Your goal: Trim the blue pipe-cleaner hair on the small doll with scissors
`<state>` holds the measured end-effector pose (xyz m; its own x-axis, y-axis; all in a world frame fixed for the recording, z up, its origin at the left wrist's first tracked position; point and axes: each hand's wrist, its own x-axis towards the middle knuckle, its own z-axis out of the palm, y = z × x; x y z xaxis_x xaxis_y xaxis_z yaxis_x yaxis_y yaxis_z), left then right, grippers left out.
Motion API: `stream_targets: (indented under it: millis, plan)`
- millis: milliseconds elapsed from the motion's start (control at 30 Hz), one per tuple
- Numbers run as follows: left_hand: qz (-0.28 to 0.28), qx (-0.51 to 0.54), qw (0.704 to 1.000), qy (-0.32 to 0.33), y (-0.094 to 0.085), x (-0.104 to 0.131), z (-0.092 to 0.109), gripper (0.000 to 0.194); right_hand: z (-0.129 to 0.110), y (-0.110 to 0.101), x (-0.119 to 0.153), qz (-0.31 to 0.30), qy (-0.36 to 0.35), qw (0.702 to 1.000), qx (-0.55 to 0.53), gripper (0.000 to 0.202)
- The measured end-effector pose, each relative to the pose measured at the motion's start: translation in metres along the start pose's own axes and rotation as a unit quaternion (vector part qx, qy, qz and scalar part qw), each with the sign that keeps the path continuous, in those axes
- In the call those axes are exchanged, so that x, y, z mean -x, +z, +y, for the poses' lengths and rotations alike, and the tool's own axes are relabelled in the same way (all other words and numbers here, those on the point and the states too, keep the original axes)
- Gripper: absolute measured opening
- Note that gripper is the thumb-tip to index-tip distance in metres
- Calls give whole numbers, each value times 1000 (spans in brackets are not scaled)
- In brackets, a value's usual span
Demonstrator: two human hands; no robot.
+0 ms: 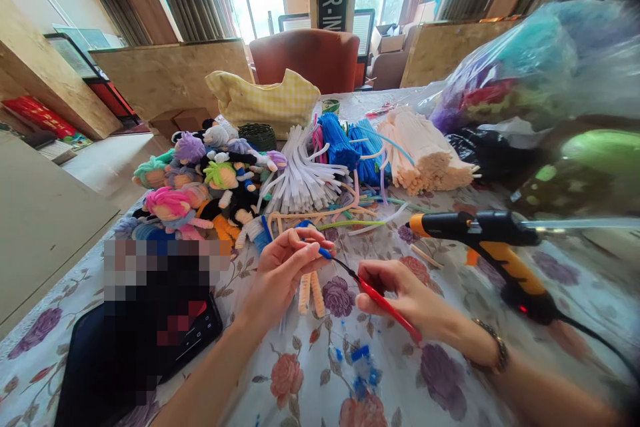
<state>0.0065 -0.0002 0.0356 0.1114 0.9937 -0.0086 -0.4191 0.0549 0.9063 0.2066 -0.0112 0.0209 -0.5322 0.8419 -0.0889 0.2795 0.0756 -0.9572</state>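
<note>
At the centre of the frame your left hand [285, 267] pinches one blue pipe cleaner [320, 250] between thumb and fingertips. Just right of it, your right hand [400, 293] is closed around one pair of red-handled scissors [380, 300], blades at the blue end. One glue gun [490, 240] stands at right.

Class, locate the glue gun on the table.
The glue gun stands on the floral tablecloth at the right of the head view, just beyond the right hand holding red scissors.
</note>
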Motion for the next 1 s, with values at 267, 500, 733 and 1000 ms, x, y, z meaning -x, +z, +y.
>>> stream_targets:
  millis: [267, 500, 733, 1000]
  plan:
    - [-5, 14, 1000, 3, -3, -1, -2, 23, 2, 0, 0, 5, 4, 1000, 5, 49]
    - [-15, 10, 1000, 1, -1, 0, -2, 24, 0, 0, 0, 6, -8, 999, 40, 47]
    - [-12, -5, 1000, -1, -2, -1, -3, 25, 2, -1, 1, 6, -8, 998, 64, 48]
    - [-22, 1, 1000, -2, -2, 0, -4, 25, 4, 0, 0, 1, -9, 999, 54, 47]
